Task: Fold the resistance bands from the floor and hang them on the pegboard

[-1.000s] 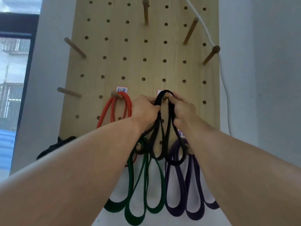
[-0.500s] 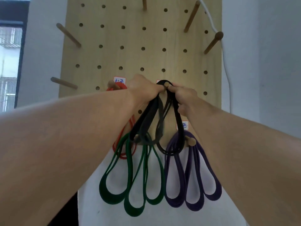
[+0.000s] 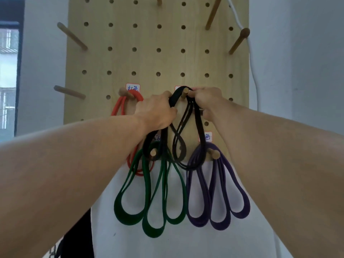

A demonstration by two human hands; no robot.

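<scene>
A folded black resistance band (image 3: pixel 202 135) is looped over a short wooden peg (image 3: pixel 185 93) in the middle of the wooden pegboard (image 3: pixel 158 38). My left hand (image 3: pixel 158 110) grips the band's left strands just below the peg. My right hand (image 3: pixel 206 100) pinches the right strands beside the peg. The black loops hang down between my wrists. A red band (image 3: pixel 119 107) hangs on the peg to the left, partly behind my left arm. A green band (image 3: pixel 149 207) and a purple band (image 3: pixel 217 202) hang in loops from lower pegs.
Several bare long pegs (image 3: pixel 72 36) stick out of the board at upper left, left and upper right. A white cable (image 3: pixel 253 71) runs down the board's right edge. A window (image 3: pixel 8 75) lies at the far left, a white wall to the right.
Both hands have spread the black band's top over the middle peg, and the peg's tip now shows through the loop. The strands hang wider apart than before.
</scene>
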